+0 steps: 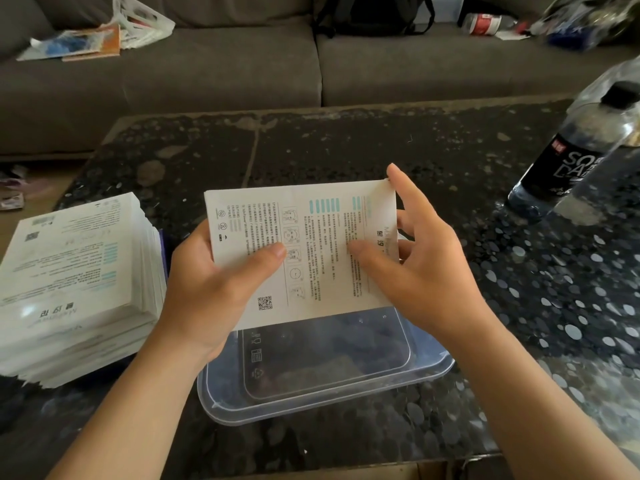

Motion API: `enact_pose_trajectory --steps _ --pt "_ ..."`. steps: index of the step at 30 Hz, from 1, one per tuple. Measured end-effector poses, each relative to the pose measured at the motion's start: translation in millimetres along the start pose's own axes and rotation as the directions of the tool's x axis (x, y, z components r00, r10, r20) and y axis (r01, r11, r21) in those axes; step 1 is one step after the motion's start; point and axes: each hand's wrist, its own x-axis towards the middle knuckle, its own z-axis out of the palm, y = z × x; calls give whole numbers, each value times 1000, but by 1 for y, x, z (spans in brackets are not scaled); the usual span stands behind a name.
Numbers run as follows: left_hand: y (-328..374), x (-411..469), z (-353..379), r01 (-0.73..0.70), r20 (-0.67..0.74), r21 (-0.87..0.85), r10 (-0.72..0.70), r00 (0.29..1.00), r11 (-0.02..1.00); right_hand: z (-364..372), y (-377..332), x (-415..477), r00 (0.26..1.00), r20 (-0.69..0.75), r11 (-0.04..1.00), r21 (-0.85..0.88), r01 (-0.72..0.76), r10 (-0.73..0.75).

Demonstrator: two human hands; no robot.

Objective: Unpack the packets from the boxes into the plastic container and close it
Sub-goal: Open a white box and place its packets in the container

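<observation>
A white packet (311, 233) with printed text and a QR code is held upright over the clear plastic container (429, 370), which sits open on the dark table. My left hand (214, 285) grips the packet's left edge, thumb on its face. My right hand (426, 258) holds its right edge, thumb on the front and forefinger reaching to the top corner. A tall stack of the same white packets (79, 282) lies to the left of the container. No box or lid can be made out.
A dark-labelled plastic bottle (571, 157) stands at the right of the speckled table (346, 147). Behind the table runs a grey sofa (221, 71) with papers, a black bag (374, 12) and clutter on it.
</observation>
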Motion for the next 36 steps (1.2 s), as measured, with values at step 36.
enact_pose_trajectory --steps 36 --pt "5 -11 15 -356 -163 203 390 906 912 25 3 -6 851 -429 934 -309 178 -304"
